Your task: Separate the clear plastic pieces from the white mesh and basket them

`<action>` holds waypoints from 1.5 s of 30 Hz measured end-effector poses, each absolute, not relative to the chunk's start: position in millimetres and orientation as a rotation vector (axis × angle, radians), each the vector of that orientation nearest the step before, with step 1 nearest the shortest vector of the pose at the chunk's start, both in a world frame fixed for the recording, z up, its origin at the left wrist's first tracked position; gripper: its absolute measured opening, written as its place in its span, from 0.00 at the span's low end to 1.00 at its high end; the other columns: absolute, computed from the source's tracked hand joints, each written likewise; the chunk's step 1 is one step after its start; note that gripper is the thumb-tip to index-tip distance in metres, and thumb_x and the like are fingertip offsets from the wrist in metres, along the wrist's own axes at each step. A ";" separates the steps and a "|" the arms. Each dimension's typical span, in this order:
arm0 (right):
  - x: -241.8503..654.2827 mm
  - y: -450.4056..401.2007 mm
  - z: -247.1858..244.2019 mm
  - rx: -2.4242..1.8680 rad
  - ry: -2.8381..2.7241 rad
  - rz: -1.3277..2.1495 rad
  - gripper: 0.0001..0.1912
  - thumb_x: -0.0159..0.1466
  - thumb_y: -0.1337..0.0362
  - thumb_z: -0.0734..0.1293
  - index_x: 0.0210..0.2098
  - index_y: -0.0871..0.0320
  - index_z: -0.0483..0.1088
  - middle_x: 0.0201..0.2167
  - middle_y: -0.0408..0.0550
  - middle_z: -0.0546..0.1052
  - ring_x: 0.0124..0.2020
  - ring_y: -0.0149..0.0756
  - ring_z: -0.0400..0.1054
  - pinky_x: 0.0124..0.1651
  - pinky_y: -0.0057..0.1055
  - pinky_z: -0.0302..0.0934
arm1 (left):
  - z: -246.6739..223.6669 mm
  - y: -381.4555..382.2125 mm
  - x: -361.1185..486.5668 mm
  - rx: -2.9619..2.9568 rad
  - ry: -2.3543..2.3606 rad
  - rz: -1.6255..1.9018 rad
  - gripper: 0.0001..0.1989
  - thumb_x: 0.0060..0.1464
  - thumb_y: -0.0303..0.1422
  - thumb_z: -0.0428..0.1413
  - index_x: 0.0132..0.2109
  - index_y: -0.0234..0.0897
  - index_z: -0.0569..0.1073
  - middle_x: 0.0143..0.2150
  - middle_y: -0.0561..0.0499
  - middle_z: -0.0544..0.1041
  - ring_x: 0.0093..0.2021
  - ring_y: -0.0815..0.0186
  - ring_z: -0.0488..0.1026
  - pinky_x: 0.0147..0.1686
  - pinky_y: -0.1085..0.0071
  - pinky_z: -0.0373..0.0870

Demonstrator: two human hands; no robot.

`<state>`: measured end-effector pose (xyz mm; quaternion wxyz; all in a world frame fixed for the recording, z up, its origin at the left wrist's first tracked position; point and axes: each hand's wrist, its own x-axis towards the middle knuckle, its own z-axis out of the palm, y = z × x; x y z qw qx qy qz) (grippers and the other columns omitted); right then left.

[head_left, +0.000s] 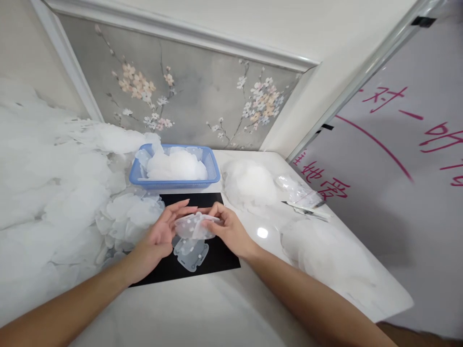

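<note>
My right hand (227, 226) pinches a translucent white plastic piece (195, 226) with pale dots, thumb on its near face. At the piece's left edge is my left hand (162, 233), its fingers stretched out and apart, the fingertips beside or behind the piece. Below them, another translucent piece (191, 255) with notched edges and small holes lies flat on a black mat (224, 255). Part of that lower piece is hidden by the one held above it.
A blue basket (173, 183) of translucent pieces stands behind the mat. A large heap (54, 193) of similar pieces fills the left side. More piles (249, 183) and a clear bag (298, 192) lie right. A whiteboard (379, 217) with red writing borders the table's right side.
</note>
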<state>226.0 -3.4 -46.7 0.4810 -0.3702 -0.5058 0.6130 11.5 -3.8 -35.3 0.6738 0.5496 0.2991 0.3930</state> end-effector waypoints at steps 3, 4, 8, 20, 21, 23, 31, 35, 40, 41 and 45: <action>236.8 0.7 -43.6 -0.957 -1.205 1.435 0.09 0.59 0.62 0.69 0.36 0.52 0.65 0.30 0.40 0.74 0.28 0.32 0.66 0.32 0.30 0.58 | -36.7 -1.5 6.9 1.489 0.868 0.910 0.39 0.42 0.19 0.51 0.63 0.50 0.66 0.65 0.52 0.70 0.70 0.56 0.59 0.71 0.54 0.47; 240.5 2.2 -42.6 -0.974 -1.261 1.415 0.07 0.60 0.62 0.66 0.38 0.52 0.66 0.26 0.38 0.71 0.25 0.31 0.63 0.31 0.29 0.56 | -36.9 -1.1 5.5 1.559 0.975 0.888 0.38 0.44 0.19 0.51 0.62 0.50 0.67 0.65 0.52 0.70 0.69 0.56 0.60 0.71 0.53 0.47; 243.0 1.0 -40.0 -1.145 -1.719 1.251 0.06 0.62 0.59 0.68 0.37 0.52 0.71 0.23 0.37 0.63 0.24 0.30 0.56 0.30 0.29 0.51 | -39.2 -2.9 4.7 1.754 1.213 0.822 0.27 0.51 0.23 0.53 0.57 0.49 0.73 0.62 0.49 0.72 0.64 0.51 0.65 0.67 0.49 0.55; 238.8 -1.6 -44.2 -1.293 -1.491 1.326 0.11 0.56 0.62 0.71 0.28 0.54 0.63 0.24 0.38 0.70 0.23 0.29 0.59 0.28 0.27 0.52 | -40.0 -1.5 7.1 1.794 1.277 0.762 0.20 0.55 0.31 0.56 0.56 0.47 0.72 0.46 0.50 0.78 0.42 0.57 0.75 0.46 0.59 0.72; 241.2 1.4 -43.3 -1.285 -1.370 1.361 0.12 0.55 0.61 0.72 0.30 0.54 0.63 0.24 0.38 0.71 0.22 0.28 0.59 0.27 0.27 0.51 | -37.7 -0.2 6.7 1.720 1.277 0.775 0.20 0.55 0.33 0.57 0.55 0.46 0.71 0.44 0.50 0.79 0.41 0.57 0.76 0.45 0.60 0.72; 245.1 6.3 -41.1 -1.264 -1.188 1.476 0.15 0.53 0.58 0.73 0.34 0.54 0.66 0.25 0.38 0.73 0.20 0.27 0.57 0.23 0.26 0.49 | -33.1 2.5 6.2 1.569 1.249 0.804 0.20 0.55 0.37 0.59 0.55 0.44 0.70 0.43 0.49 0.81 0.42 0.57 0.77 0.45 0.60 0.72; 251.2 10.9 -44.0 -1.138 -1.048 1.641 0.15 0.53 0.55 0.74 0.35 0.57 0.73 0.12 0.33 0.60 0.15 0.25 0.48 0.20 0.27 0.39 | -28.3 8.4 4.6 1.309 1.195 0.881 0.24 0.52 0.44 0.63 0.54 0.42 0.70 0.40 0.49 0.82 0.40 0.58 0.77 0.40 0.64 0.72; 252.3 9.4 -46.0 -1.149 -1.144 1.472 0.13 0.56 0.52 0.73 0.36 0.54 0.76 0.16 0.35 0.60 0.18 0.27 0.51 0.22 0.27 0.44 | -27.9 7.8 3.9 1.277 1.195 0.887 0.22 0.51 0.41 0.64 0.52 0.42 0.72 0.37 0.52 0.80 0.38 0.61 0.76 0.41 0.65 0.72; 252.5 8.0 -45.0 -1.162 -1.208 1.324 0.10 0.58 0.54 0.72 0.35 0.52 0.77 0.28 0.42 0.68 0.24 0.29 0.58 0.25 0.28 0.51 | -27.6 8.5 3.9 1.217 1.180 0.899 0.18 0.51 0.39 0.64 0.50 0.44 0.73 0.34 0.54 0.79 0.35 0.64 0.76 0.38 0.68 0.72; 252.6 8.1 -45.2 -1.157 -1.207 1.330 0.09 0.58 0.55 0.71 0.34 0.52 0.77 0.31 0.43 0.70 0.26 0.29 0.60 0.27 0.28 0.53 | -28.0 8.9 3.7 1.216 1.178 0.902 0.17 0.52 0.38 0.63 0.49 0.45 0.74 0.35 0.54 0.79 0.35 0.64 0.76 0.38 0.68 0.72; 254.2 9.7 -46.4 -1.236 -1.202 1.453 0.06 0.57 0.59 0.69 0.32 0.54 0.76 0.27 0.42 0.71 0.26 0.30 0.62 0.28 0.28 0.53 | -29.9 10.4 2.3 1.283 1.181 0.901 0.12 0.53 0.39 0.62 0.45 0.46 0.78 0.37 0.52 0.80 0.39 0.62 0.77 0.39 0.69 0.72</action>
